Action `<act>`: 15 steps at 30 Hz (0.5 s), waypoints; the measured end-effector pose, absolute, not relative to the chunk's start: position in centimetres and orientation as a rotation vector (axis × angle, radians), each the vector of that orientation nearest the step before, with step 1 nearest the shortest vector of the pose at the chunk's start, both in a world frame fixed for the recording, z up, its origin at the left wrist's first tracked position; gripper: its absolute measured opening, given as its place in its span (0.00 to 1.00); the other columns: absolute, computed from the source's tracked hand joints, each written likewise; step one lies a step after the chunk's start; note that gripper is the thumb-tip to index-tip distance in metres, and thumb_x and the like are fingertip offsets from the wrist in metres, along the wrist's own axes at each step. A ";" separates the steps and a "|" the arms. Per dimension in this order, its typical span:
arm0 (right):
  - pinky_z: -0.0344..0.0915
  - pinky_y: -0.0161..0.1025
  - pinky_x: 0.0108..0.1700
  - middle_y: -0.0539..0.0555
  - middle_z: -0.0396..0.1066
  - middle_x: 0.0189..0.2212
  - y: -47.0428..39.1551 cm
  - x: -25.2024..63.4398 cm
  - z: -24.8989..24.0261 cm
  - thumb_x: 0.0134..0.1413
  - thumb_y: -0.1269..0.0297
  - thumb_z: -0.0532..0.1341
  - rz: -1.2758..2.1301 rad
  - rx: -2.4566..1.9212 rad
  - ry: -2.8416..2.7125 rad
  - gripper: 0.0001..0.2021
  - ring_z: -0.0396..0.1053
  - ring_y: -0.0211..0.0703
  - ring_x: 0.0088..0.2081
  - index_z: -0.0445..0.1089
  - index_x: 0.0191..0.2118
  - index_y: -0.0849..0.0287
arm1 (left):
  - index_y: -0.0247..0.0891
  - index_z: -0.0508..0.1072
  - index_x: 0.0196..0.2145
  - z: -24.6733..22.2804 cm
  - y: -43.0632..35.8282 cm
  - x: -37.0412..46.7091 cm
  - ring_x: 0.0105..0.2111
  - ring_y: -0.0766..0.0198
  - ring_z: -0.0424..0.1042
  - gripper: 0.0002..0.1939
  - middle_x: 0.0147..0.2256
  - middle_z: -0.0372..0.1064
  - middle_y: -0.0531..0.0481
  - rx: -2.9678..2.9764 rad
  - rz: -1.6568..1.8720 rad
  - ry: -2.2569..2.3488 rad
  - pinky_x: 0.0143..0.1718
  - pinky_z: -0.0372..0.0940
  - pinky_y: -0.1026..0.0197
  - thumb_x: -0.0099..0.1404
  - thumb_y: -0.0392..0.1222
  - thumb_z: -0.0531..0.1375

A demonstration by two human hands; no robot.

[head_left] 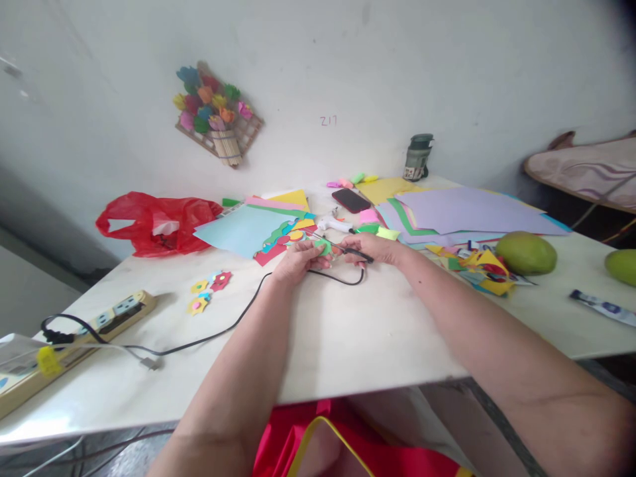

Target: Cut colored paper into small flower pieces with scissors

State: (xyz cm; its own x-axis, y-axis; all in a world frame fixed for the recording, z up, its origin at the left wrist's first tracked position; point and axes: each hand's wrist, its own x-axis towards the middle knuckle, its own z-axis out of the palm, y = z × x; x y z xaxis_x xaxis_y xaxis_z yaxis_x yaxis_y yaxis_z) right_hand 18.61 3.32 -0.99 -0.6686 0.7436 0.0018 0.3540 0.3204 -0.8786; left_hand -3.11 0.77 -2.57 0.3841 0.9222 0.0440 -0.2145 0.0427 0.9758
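Note:
My left hand [297, 262] pinches a small piece of green paper [322, 248] above the middle of the table. Just to its right, my right hand [370, 248] is closed around the black handles of a pair of scissors [358, 254]. The blades point left toward the green paper; whether they touch it I cannot tell. Right behind my hands lie a white glue gun [335, 224] and wavy-edged coloured paper cutouts [278, 242]. Several small paper flowers [211, 290] rest on the table to the left of my left hand.
A black cable [213, 340] runs from the power strip [74, 344] past my hands. Coloured sheets [457, 209], a phone [350, 200] and a bottle [418, 158] are at the back. Paper scraps [484, 270] and a green mango [525, 253] sit right; a red bag [159, 222] lies left.

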 end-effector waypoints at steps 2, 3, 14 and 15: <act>0.57 0.31 0.20 0.46 0.62 0.21 3.4 18.6 -1.0 0.44 0.56 0.66 1.302 -0.978 -2.181 0.18 0.58 0.30 0.20 0.70 0.37 0.64 | 0.32 0.68 0.27 -2.5 0.8 -3.1 0.22 0.65 0.75 0.17 0.26 0.75 0.47 1.195 1.014 0.757 0.28 0.70 0.65 0.50 0.45 0.71; 0.57 0.31 0.20 0.46 0.62 0.21 3.4 18.6 -1.0 0.44 0.56 0.67 1.303 -0.977 -2.179 0.18 0.58 0.30 0.20 0.70 0.37 0.64 | 0.33 0.67 0.28 -2.5 0.7 -3.0 0.22 0.65 0.75 0.17 0.25 0.75 0.48 1.183 1.017 0.755 0.28 0.70 0.65 0.50 0.44 0.71; 0.57 0.31 0.20 0.45 0.62 0.19 3.0 18.6 -0.8 0.45 0.57 0.66 1.324 -0.975 -2.157 0.15 0.58 0.30 0.19 0.68 0.34 0.62 | 0.34 0.67 0.29 -2.3 0.6 -2.9 0.24 0.61 0.76 0.17 0.26 0.75 0.47 1.187 1.036 0.768 0.27 0.70 0.64 0.51 0.46 0.69; 0.57 0.31 0.20 0.45 0.62 0.19 3.0 18.6 -0.8 0.46 0.56 0.65 1.330 -0.969 -2.154 0.14 0.58 0.30 0.19 0.68 0.34 0.62 | 0.34 0.67 0.28 -2.4 0.7 -3.0 0.24 0.61 0.76 0.17 0.27 0.75 0.47 1.190 1.042 0.768 0.27 0.70 0.64 0.51 0.46 0.70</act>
